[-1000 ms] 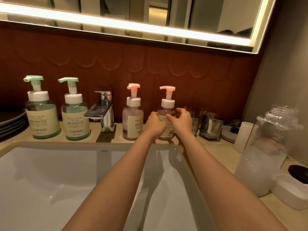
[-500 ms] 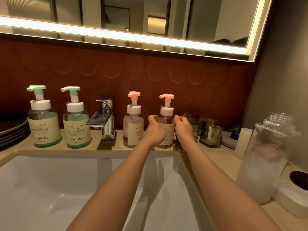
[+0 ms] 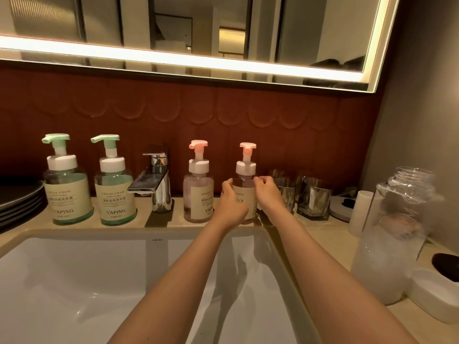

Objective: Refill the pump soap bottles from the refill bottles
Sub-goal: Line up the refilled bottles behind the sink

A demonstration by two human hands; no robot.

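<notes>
Four pump bottles stand on the ledge behind the sink. Two green-pump bottles (image 3: 66,192) (image 3: 114,193) are left of the tap. A pink-pump bottle (image 3: 198,188) stands right of the tap. A second pink-pump bottle (image 3: 246,175) stands beside it, its nozzle facing me. My left hand (image 3: 232,202) grips its left side and my right hand (image 3: 269,194) its right side. A large clear refill bottle (image 3: 395,234), uncapped and part full of whitish liquid, stands on the counter at the right.
A chrome tap (image 3: 156,180) stands between the bottle pairs. The white sink basin (image 3: 99,281) lies under my forearms. Dark glass tumblers (image 3: 313,198), a white cup (image 3: 361,212) and a white dish (image 3: 437,289) crowd the right counter. Stacked plates (image 3: 17,202) sit far left.
The pink bottle between my hands has turned: its nozzle pointed left before and now faces me. My fingers have moved from its front to its sides.
</notes>
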